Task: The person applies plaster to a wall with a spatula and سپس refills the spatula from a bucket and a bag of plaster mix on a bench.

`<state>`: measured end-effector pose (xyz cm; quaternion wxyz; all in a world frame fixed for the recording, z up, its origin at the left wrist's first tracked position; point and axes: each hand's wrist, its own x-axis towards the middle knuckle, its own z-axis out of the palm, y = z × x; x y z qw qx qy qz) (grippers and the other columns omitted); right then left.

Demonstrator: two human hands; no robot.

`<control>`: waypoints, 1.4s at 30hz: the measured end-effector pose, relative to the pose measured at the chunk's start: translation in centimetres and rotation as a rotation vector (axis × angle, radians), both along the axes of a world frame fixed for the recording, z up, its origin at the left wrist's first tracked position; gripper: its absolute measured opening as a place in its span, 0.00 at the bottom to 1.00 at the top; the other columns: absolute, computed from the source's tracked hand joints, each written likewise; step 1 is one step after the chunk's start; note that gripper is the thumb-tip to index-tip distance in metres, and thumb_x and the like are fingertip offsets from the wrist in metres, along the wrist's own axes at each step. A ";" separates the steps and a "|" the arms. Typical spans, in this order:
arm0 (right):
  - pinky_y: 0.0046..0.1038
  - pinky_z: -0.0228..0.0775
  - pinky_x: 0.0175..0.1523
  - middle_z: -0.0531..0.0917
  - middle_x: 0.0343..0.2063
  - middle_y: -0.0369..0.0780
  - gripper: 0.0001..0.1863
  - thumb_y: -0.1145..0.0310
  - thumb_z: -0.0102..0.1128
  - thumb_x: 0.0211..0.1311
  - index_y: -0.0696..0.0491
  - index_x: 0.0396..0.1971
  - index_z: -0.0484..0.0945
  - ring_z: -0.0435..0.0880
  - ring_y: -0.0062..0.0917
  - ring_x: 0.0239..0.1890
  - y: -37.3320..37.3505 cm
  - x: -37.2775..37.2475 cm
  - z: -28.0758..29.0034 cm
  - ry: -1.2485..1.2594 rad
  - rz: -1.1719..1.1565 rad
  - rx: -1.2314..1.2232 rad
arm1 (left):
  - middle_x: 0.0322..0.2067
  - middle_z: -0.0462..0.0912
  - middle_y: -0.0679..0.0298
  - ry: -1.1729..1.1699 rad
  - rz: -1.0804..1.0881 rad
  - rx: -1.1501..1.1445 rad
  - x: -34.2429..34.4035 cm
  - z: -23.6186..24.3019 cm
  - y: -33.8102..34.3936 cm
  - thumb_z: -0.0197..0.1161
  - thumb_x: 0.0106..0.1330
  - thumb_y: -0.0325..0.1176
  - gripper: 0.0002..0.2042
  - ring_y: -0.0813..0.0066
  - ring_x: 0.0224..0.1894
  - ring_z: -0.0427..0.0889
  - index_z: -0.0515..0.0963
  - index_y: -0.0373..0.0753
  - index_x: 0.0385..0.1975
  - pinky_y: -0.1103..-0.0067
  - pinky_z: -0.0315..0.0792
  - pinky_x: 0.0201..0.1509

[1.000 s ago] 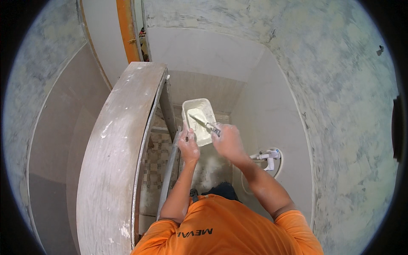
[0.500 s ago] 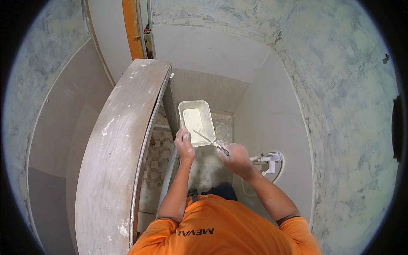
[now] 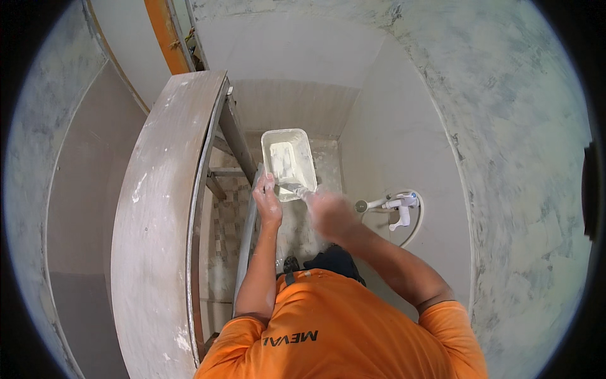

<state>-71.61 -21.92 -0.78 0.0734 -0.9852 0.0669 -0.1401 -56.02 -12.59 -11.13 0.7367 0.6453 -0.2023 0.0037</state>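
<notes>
A pale rectangular tub [image 3: 307, 165], smeared inside with whitish plaster [image 3: 281, 155], is held up in front of me. Gripping its left near side is my left hand [image 3: 267, 203], thumb over the rim. At the tub's near right corner, my right hand [image 3: 329, 213] is closed on a putty knife [image 3: 293, 187]; motion blurs the hand. The knife's blade lies inside the near end of the tub, and most of its handle is hidden by my fingers. White dust coats both hands.
A long worn board [image 3: 158, 202] on a metal frame stands close at my left. White pipe fittings and a hose [image 3: 404, 205] project from the right wall. Mosaic tiles [image 3: 230, 234] show on the floor below. The upper walls [image 3: 524, 158] carry patchy plaster.
The putty knife has gone down into the near end of the tub, and my right hand has shifted left. Plaster in the tub now looks scraped. The whole view has shifted slightly.
</notes>
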 end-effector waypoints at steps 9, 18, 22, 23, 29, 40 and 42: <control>0.45 0.76 0.37 0.81 0.29 0.44 0.12 0.67 0.62 0.62 0.53 0.45 0.82 0.83 0.44 0.29 -2.1 1.6 3.1 -0.070 -0.085 -0.081 | 0.56 0.82 0.47 0.140 -0.147 -0.131 -0.3 -0.2 0.9 0.56 0.76 0.41 0.25 0.65 0.61 0.77 0.76 0.19 0.58 0.73 0.64 0.69; 0.38 0.74 0.34 0.83 0.24 0.48 0.12 0.64 0.58 0.67 0.57 0.41 0.83 0.83 0.41 0.27 0.7 -2.1 -1.8 -0.055 -0.281 0.431 | 0.41 0.83 0.62 0.085 0.060 -0.128 -0.3 -0.8 0.8 0.52 0.78 0.42 0.23 0.76 0.45 0.76 0.79 0.22 0.48 0.76 0.71 0.54; 0.30 0.72 0.32 0.84 0.24 0.43 0.14 0.63 0.61 0.67 0.59 0.41 0.83 0.83 0.29 0.26 -0.2 -1.5 -1.0 0.149 -0.531 1.138 | 0.35 0.79 0.65 0.066 -0.018 -0.141 -0.3 -0.5 1.2 0.51 0.78 0.42 0.20 0.77 0.41 0.73 0.78 0.26 0.39 0.76 0.70 0.48; 0.30 0.72 0.32 0.84 0.24 0.43 0.14 0.63 0.61 0.67 0.59 0.41 0.83 0.83 0.29 0.26 -0.3 -1.9 -1.7 0.142 -0.535 1.142 | 0.33 0.78 0.66 0.073 -0.027 -0.160 -0.3 -0.4 1.1 0.51 0.78 0.41 0.19 0.78 0.39 0.72 0.77 0.27 0.37 0.76 0.69 0.46; 0.21 0.54 0.22 0.71 0.22 0.32 0.10 0.60 0.56 0.72 0.50 0.38 0.79 0.68 0.13 0.21 1.0 -2.0 -4.4 0.003 -0.665 1.827 | 0.32 0.77 0.64 0.029 -0.001 -0.100 -0.7 -0.9 -0.1 0.52 0.77 0.42 0.20 0.77 0.38 0.71 0.76 0.27 0.35 0.76 0.68 0.46; 0.27 0.60 0.22 0.73 0.17 0.35 0.10 0.62 0.56 0.73 0.51 0.37 0.81 0.70 0.21 0.18 -0.9 1.2 0.1 -0.062 -0.601 1.609 | 0.44 0.83 0.54 0.153 -0.047 -0.061 -1.1 -0.6 -0.2 0.56 0.77 0.42 0.23 0.69 0.49 0.77 0.79 0.23 0.52 0.74 0.68 0.60; 0.31 0.64 0.25 0.75 0.19 0.38 0.09 0.63 0.57 0.71 0.52 0.36 0.81 0.74 0.28 0.20 -0.8 0.9 0.3 -0.189 -0.521 1.057 | 0.45 0.84 0.53 0.173 -0.069 -0.069 -1.0 -1.1 0.4 0.55 0.77 0.42 0.23 0.69 0.49 0.77 0.79 0.22 0.52 0.74 0.68 0.60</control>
